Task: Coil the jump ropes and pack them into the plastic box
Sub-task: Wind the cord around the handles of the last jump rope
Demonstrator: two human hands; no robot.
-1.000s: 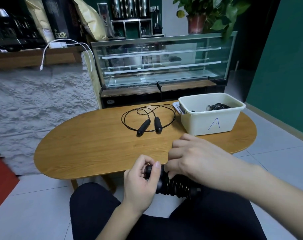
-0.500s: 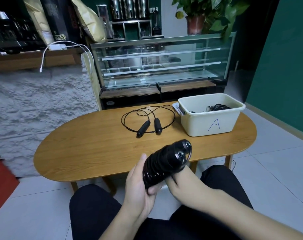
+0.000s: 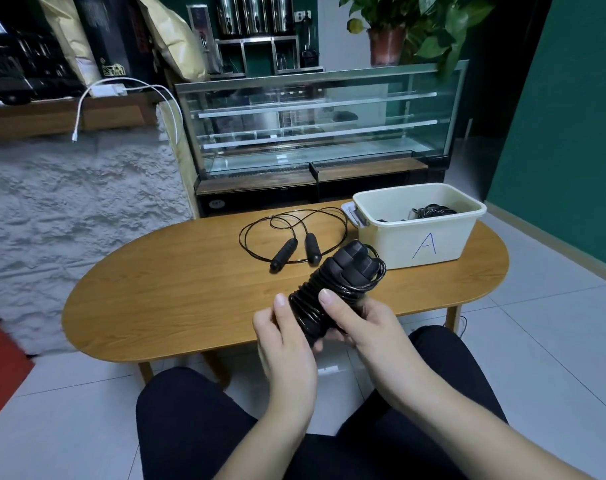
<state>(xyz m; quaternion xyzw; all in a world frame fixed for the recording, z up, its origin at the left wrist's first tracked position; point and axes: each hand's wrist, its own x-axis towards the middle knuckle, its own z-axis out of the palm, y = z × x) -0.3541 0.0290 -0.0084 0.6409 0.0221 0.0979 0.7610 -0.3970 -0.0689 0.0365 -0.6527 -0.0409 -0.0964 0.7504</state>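
Jump rope in hand: the coiled jump rope [image 3: 332, 292] sits wound tight around its two handles, a black bundle tilted up and away from us, its handle ends pointing toward the plastic box [image 3: 416, 233].
Where it is: held in the air above the near edge of the surface [image 3: 177, 292], between our lap and the box, touching nothing but our hands.
Left grip: our left hand [image 3: 284, 344] closes around the lower end of the bundle, thumb up along its left side.
Right grip: our right hand [image 3: 360, 323] closes on the same bundle from the right, thumb pressed on the turns near the middle.
What has just changed: a second ago both hands were low over our lap, the right one covering the bundle; half a second ago the left hand alone raised it; now the bundle is higher and further forward, and the right hand is back on it.
What that means: we judge the winding of this rope finished, with one loose loop standing out near the top, and the carry toward the box under way.
Second rope: the loose jump rope [image 3: 294, 249] lies uncoiled on the surface just left of the box, handles side by side.
Box: open, marked A, with dark rope already showing inside at the right.
Task so far: we judge it partly done, one rope yet to be coiled.
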